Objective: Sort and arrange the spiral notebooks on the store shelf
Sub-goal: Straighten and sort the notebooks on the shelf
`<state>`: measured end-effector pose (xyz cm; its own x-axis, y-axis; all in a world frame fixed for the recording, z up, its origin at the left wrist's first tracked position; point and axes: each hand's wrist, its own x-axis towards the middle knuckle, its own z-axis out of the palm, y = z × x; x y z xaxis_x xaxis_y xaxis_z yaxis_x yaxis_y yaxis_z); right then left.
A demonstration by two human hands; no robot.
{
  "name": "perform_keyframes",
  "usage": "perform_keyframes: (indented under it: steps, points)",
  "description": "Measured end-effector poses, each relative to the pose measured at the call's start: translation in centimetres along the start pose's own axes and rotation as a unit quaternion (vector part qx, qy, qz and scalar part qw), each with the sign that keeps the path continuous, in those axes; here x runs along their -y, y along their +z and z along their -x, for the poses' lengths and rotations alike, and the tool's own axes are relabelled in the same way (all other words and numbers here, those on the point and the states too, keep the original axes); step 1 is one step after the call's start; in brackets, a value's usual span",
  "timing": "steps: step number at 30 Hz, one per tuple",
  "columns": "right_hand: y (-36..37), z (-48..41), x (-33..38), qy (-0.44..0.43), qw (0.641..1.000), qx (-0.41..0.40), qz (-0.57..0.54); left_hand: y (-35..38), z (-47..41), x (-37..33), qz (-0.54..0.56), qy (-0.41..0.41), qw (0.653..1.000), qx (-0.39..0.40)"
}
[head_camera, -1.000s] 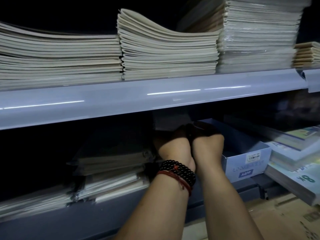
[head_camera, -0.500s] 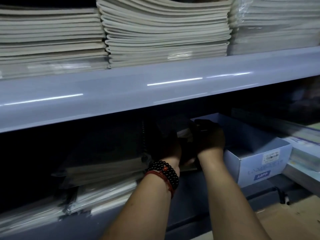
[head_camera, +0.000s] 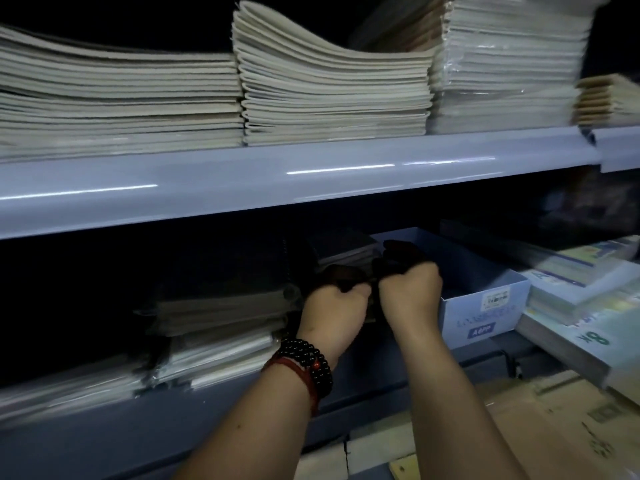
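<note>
Dark-covered spiral notebooks gripped by curled fingers of left hand and right hand; square spines together, lift level, avoid snagging wire coils on neighbouring stack.

Likely a stationery shop: stacked notebooks on metal retail shelving, dimly lit.

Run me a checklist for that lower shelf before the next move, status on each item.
1. Left hand grip on the dark notebooks: cannot tell, fingers lost in shadow.
2. Right hand grip: cannot tell, same shadow.
3. Headroom under the upper shelf edge: ok, both hands sit below it.
4. Blue box clear of the right hand: cannot tell.
5. Wrapped stack left of the hands squared: not ok, edges ragged.
6. Middle pile above lying flat: not ok, it bows.
</note>
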<state>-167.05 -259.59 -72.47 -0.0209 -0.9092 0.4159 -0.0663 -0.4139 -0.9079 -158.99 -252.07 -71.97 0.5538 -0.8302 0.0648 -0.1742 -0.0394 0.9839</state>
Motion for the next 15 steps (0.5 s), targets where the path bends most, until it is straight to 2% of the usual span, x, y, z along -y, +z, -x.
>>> perform_keyframes:
  steps: [3, 6, 9, 15]
  points:
    - [-1.0, 1.9, 1.3, -0.017, 1.0, 0.017, -0.005, -1.7, 2.2, 0.0, -0.008, 0.092, 0.995, 0.024]
    - [-0.9, 3.6, 3.3, -0.048, 0.997, 0.029, -0.043, -4.5, 3.9, 0.5, 0.008, 0.14, 0.99, -0.002]
    - [0.6, 5.7, 5.2, -0.071, 0.991, 0.061, -0.09, -8.5, 5.6, 1.4, -0.024, 0.2, 0.979, -0.04]
    - [6.7, 12.0, 7.6, -0.132, 0.961, 0.21, -0.125, -19.4, 8.9, 4.0, -0.107, 0.197, 0.965, -0.138]
